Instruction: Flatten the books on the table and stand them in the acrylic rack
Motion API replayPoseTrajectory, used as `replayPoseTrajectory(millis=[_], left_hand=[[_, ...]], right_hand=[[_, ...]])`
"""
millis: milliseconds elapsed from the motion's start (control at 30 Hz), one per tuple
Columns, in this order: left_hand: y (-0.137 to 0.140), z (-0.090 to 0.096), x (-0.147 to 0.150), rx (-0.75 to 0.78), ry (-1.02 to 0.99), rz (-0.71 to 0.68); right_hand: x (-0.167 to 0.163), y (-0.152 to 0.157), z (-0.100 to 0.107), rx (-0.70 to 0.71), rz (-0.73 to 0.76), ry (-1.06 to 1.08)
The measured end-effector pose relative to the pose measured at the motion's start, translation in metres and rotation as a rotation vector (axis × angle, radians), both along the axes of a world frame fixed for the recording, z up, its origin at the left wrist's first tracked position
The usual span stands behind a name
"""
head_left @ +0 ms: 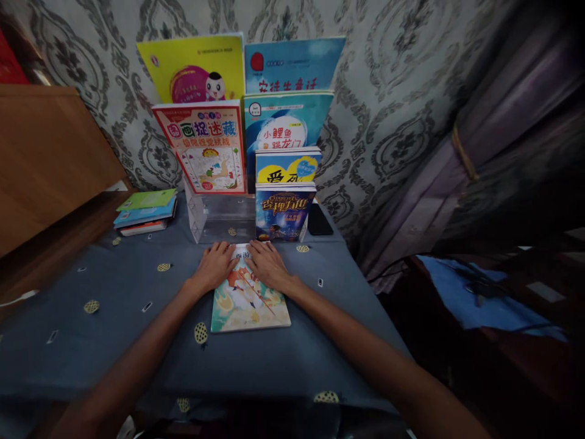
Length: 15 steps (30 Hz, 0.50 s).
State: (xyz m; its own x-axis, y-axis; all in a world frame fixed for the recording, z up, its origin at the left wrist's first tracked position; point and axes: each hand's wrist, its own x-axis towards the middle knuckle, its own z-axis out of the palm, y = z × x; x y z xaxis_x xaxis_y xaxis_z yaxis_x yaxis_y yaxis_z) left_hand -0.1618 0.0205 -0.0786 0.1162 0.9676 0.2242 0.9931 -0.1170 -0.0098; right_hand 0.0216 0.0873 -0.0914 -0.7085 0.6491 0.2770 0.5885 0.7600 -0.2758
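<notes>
A thin children's book with a pale green and orange illustrated cover lies face up on the cloth-covered table. My left hand rests over its upper left corner, fingers stretched forward and thumb on the cover. Over the upper right corner lies my right hand, its fingers likewise extended and fairly flat. Both hands touch the book and partly hide its title. Just beyond my fingertips stands a clear tiered book rack. Its lowest right tier holds a dark blue book.
More books stand in the rack, including a red-bordered one, a yellow-green one and a teal one. A small stack of books lies to the left. Beside the rack is a black phone-like slab. A patterned wall rises behind.
</notes>
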Motion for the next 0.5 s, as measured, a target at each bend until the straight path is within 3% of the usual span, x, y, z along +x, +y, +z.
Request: replayPoseTrajectory(millis=[500], left_hand=[[0.012, -0.007, 0.007, 0.013, -0.017, -0.09]], right_hand=[[0.009, 0.003, -0.004, -0.06, -0.107, 0.045]])
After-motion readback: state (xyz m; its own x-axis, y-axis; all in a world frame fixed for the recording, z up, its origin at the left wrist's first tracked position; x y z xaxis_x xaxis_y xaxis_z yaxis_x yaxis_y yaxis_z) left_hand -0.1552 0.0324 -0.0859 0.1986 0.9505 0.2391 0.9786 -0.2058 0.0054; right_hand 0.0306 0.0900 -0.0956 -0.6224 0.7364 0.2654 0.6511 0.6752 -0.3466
